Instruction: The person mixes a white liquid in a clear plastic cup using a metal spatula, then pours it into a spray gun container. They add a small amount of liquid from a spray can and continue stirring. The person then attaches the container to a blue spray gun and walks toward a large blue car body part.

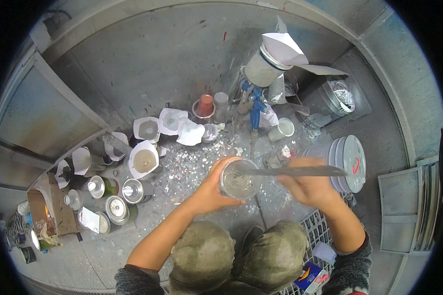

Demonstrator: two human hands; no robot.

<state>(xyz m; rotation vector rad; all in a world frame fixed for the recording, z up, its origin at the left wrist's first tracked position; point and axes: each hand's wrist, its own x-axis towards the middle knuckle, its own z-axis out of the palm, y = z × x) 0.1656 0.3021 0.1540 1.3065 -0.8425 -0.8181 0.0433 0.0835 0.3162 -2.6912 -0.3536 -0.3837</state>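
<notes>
One left hand (212,184) is seen wrapped around the left side of one clear cup (238,183), which is held mouth-up ahead of the knees (203,250). One flat grey stick (315,171), long axis running left to right, is grasped by the right hand (307,187) on the cup's right, its left end carried over the rim; several right fingers are hidden, and whether the contents are touched cannot be told.

Cup (253,191): glossy plastic. Stick (305,171): matt. Cans (136,191): shiny metal. Trousers (202,250): matt cloth.
</notes>
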